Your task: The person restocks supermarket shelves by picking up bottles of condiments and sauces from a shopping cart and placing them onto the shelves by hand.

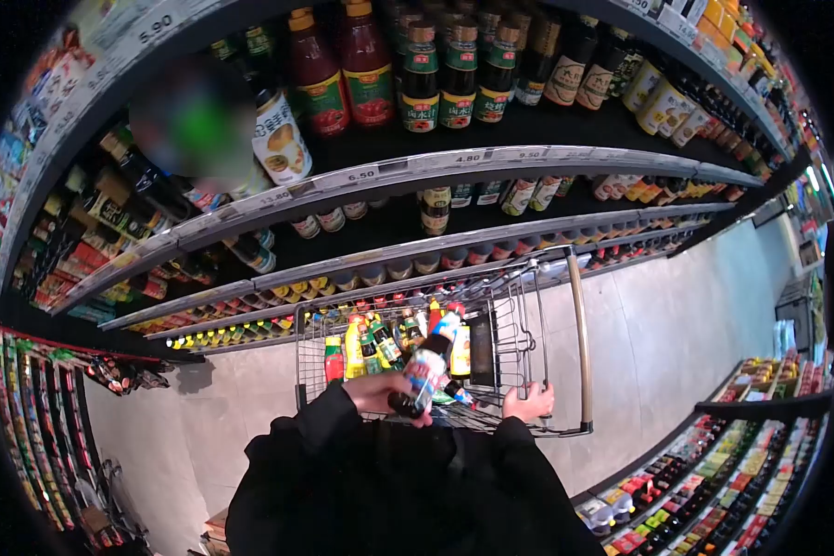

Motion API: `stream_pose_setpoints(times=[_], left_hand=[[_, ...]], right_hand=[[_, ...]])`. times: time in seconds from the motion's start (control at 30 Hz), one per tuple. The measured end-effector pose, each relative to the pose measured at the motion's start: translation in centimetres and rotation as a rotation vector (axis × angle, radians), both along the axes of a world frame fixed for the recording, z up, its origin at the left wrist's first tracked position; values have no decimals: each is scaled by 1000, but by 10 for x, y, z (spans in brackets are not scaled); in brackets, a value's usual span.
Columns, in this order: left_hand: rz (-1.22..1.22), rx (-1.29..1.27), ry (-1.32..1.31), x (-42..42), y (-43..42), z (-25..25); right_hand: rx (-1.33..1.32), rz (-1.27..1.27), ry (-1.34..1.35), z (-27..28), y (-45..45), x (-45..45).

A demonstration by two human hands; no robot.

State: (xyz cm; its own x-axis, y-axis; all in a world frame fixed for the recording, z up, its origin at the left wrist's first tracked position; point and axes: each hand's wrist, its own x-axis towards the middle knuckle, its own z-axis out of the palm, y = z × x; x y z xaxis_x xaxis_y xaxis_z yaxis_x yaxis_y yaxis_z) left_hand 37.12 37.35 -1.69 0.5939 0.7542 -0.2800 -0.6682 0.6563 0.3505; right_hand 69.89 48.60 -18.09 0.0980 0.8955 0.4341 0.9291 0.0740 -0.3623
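My left hand [380,391] is closed around a dark sauce bottle [424,372] with a white, red and blue label. The bottle is tilted above the basket of a wire shopping cart [310,357], its dark base toward me. My right hand [528,401] grips the cart's near side frame, close to the handlebar [579,343]. Inside the cart lie several bottles, among them a yellow bottle [353,347], a red bottle with a green top [334,360] and a yellow-labelled bottle [460,350]. Behind the held bottle, part of the cart's load is hidden.
A long shelf [417,162] of sauce bottles runs across the front, with price labels on its edges. Large red sauce bottles [367,69] stand on its upper level. Grey floor [635,315] stretches along the aisle. More stocked shelves [704,473] stand at the lower right.
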Motion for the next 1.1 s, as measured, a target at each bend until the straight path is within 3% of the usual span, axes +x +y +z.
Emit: stream_pose_setpoints(times=[0.23, 0.27, 0.43, 0.57, 0.7, 0.8, 1.1], left_hand=[[192, 164, -45, -4, 40, 116], [187, 291, -84, -8, 50, 118], [396, 512, 114, -14, 77, 187], [578, 604, 318, -42, 113, 203], [777, 755, 949, -67, 136, 229], [966, 750, 1143, -79, 151, 235], [1067, 807, 1414, -140, 200, 209]], right_hand=[[86, 19, -12, 0, 1, 1], [68, 19, 2, 0, 1, 1], [64, 14, 25, -1, 0, 0], [70, 11, 57, -1, -1, 1], [74, 7, 65, 2, 0, -1], [31, 1, 77, 8, -2, -2], [68, 20, 54, -3, 0, 1]])
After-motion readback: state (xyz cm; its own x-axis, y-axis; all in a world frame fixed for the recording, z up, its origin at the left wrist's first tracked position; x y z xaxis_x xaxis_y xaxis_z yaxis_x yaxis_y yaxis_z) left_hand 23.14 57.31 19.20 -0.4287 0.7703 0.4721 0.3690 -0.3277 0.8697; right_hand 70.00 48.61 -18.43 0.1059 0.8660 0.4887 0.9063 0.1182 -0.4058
